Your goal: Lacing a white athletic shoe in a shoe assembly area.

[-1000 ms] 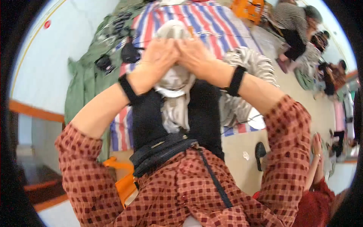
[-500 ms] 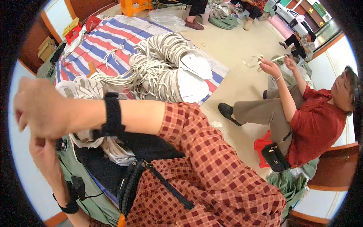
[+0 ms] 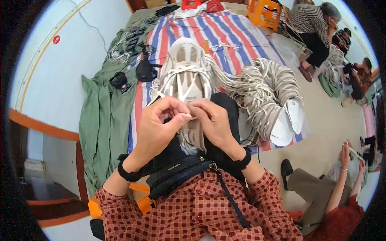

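Observation:
A white and beige shoe upper (image 3: 185, 51) lies in front of me, at the near end of a bundle of similar uppers. White laces (image 3: 183, 89) cross its tongue area and run toward my hands. My left hand (image 3: 161, 120) has thumb and forefinger pinched on a white lace just above the upper. Close against it, my right hand (image 3: 215, 122) is pinched too, and its fingertips appear to hold the same lace. The fingertips partly hide the lace end. Beneath my hands, the lower part of the bundle rests between my legs.
A curved stack of laced uppers (image 3: 273, 100) lies to the right on a striped sheet (image 3: 237, 30). Green cloth (image 3: 104, 132) and a black pouch (image 3: 146, 70) are on the left. An orange stool (image 3: 263, 14) stands behind. A co-worker in red (image 3: 341, 219) sits at lower right.
The view has swung left. My hands, earlier blurred together at the left edge with the right arm stretched across, are now in front of me over the shoe upper.

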A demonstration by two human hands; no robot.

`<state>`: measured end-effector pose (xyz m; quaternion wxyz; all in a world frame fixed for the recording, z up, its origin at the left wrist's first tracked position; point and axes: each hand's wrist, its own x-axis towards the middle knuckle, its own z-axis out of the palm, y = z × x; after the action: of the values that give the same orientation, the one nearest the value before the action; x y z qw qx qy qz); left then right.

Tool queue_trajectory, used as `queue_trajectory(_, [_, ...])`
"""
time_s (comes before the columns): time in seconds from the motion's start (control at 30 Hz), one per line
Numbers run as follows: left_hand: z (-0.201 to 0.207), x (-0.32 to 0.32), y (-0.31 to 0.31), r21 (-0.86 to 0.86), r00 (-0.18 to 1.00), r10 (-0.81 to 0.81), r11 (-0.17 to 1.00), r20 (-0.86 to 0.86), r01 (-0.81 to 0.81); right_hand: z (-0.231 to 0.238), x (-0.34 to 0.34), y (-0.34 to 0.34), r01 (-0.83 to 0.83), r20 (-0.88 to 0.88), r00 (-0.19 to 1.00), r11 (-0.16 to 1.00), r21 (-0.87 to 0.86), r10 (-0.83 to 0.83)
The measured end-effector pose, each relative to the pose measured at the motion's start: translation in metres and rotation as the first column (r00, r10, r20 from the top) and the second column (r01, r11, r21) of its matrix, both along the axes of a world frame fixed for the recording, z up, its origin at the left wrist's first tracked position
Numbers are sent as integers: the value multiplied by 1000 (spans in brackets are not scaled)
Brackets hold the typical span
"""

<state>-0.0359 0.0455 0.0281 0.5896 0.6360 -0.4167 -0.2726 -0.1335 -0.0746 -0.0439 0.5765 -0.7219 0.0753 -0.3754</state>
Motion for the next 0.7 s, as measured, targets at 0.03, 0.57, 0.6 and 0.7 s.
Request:
queue_trajectory(0.03, [0,-4,2,5,1000,17,1000,-2,-17,-1,2,2,89,-91,993,987,135,-77])
queue_trajectory(0.57, [-33,71,-76,-160,224,245,926,943,-343,-35,-136,-35,-251,-245,860,790,560,447])
queue_trajectory(0.6, [-33,72,-83,-139,177,219,915,960,-380,-35,-138,-35,-186,-247,888,796,576,387])
queue_trajectory(0.7, [-30,68,-90,-225,61,258,918,964,-325,-44,-159,-48,-53,-150,976,839,541,158])
